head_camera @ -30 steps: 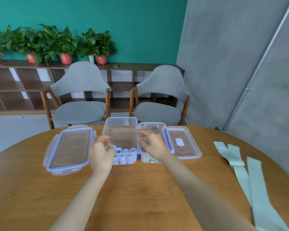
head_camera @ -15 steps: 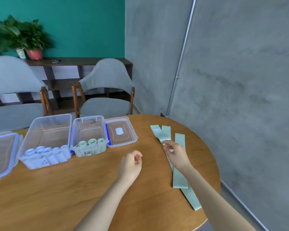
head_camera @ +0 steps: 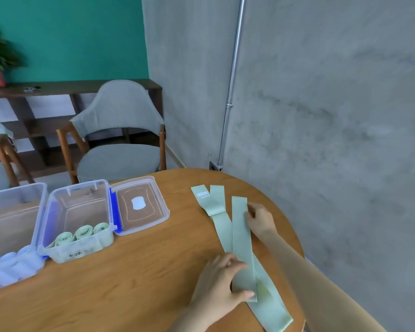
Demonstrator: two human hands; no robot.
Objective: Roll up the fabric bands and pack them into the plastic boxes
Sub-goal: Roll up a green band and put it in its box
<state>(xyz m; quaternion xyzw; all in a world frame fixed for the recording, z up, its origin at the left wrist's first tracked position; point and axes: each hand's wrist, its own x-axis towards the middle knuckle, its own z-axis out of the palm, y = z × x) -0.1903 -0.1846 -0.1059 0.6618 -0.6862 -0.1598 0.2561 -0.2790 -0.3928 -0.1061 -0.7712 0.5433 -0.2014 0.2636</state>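
Observation:
Two pale green fabric bands lie flat on the right side of the round wooden table (head_camera: 134,279). The top band (head_camera: 241,236) runs away from me, crossing over the lower band (head_camera: 272,310). My left hand (head_camera: 222,283) pinches the top band's near end between thumb and fingers. Farther along, my right hand (head_camera: 259,219) holds that band's right edge with curled fingers. At the left, an open small plastic box (head_camera: 58,207) holds three rolled green bands (head_camera: 83,232). A larger open box (head_camera: 40,195) at the far left holds several white rolls (head_camera: 7,262).
The small box's hinged lid (head_camera: 141,204) lies open on the table to its right. A grey chair (head_camera: 120,144) stands behind the table, and a concrete wall (head_camera: 321,116) is close on the right. The table's edge curves just past the bands.
My view has swung right, from the boxes to the bands. Both hands left the boxes; the right reached the band first, and now the left hand, free before, pinches its near end.

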